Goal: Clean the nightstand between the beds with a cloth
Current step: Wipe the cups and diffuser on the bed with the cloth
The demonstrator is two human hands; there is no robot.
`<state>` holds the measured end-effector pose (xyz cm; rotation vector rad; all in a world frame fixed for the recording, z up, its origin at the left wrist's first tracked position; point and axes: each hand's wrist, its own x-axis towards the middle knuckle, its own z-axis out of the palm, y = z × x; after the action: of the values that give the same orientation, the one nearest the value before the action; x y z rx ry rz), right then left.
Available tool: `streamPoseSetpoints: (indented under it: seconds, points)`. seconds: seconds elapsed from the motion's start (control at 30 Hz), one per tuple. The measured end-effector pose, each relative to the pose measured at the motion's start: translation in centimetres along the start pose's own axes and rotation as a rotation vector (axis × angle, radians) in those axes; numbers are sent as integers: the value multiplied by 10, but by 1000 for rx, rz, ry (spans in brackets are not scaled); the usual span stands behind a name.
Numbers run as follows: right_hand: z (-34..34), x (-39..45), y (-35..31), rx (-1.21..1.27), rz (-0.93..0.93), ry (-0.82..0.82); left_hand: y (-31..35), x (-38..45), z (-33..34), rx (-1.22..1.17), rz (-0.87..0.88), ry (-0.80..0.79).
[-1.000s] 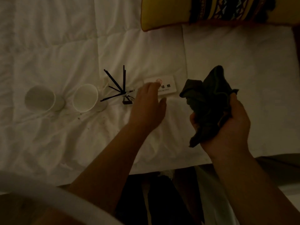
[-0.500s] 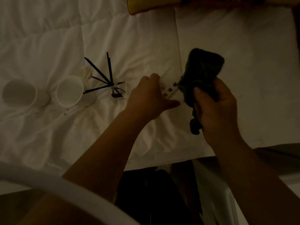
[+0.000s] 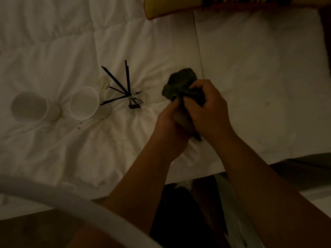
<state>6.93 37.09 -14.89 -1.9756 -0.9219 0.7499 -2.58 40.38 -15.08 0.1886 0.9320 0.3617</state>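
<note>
Cloth (image 3: 180, 85): dark, greenish-black, crumpled into loose bunch. Held above white bed (image 3: 71, 51), clear of sheet. Upper lump sticks out above both hands; narrow tail hangs below right hand (image 3: 209, 111), near wrist. Right hand fingers curl over its top and right side; left hand (image 3: 170, 126) grips from lower left, pressed against it. Middle part hidden between hands. Light dim, weave and exact colour unclear.
</note>
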Motion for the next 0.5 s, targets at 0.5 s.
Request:
streamPoseSetpoints:
  seconds: [0.5]
  points:
    - [21, -52, -45, -158, -158, 126, 22, -19, -9, -190, 108, -219]
